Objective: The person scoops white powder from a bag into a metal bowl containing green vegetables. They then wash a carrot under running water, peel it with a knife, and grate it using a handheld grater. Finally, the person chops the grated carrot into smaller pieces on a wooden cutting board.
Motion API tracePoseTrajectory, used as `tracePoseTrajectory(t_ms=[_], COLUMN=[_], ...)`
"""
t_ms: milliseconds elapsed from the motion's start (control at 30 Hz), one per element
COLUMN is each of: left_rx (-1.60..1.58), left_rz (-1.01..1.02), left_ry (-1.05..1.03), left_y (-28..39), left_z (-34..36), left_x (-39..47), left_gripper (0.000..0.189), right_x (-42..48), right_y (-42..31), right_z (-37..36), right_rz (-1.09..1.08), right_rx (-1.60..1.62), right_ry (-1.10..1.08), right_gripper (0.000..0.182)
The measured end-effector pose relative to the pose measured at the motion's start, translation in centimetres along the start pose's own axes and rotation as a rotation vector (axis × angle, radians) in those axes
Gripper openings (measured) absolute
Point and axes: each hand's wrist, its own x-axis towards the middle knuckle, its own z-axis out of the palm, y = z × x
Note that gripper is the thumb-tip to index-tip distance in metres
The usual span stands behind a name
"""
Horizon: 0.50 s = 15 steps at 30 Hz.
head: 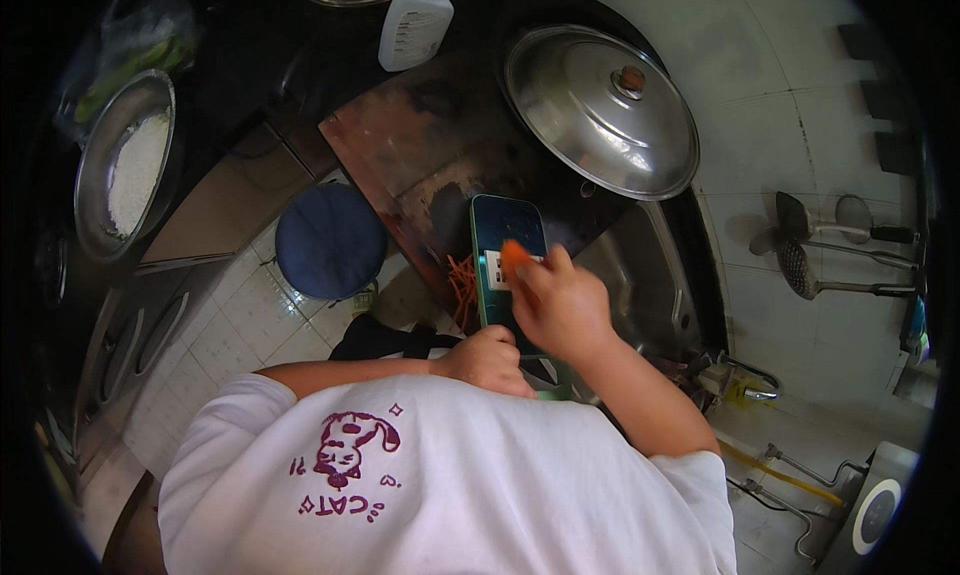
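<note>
My right hand (566, 305) grips a piece of orange carrot (515, 254) against the blade area of a green-rimmed flat grater (514, 219). The fingers cover part of the carrot. My left hand (486, 361) is closed around the near end of the grater, close to my shirt. Thin carrot shreds (463, 284) lie in a small heap along the grater's left side. Beneath them is a worn, reddish-brown cutting board (375, 144), wet and stained dark in places.
A domed metal lid (592, 117) lies beyond the grater, near a steel sink (634, 267). A spray bottle (415, 31) stands at the back. Left are a metal bowl (171, 95) of white food and a bag of greens (135, 69). A blue round stool (330, 237) stands below the counter.
</note>
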Motion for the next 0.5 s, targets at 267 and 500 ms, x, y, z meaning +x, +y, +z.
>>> tracePoseTrajectory(t_ms=[267, 500], left_rx=[0.025, 0.024], left_rz=[-0.014, 0.019], left_ry=[0.037, 0.022], left_y=[0.0, -0.3], left_z=[-0.8, 0.1], left_x=[0.5, 0.5], left_gripper=[0.018, 0.016], right_x=[-0.4, 2.0], right_y=[0.6, 0.5], right_z=[-3.0, 2.0], right_rz=[-0.011, 0.058], right_rx=[0.097, -0.078], right_ry=[-0.018, 0.041], right_gripper=[0.014, 0.012])
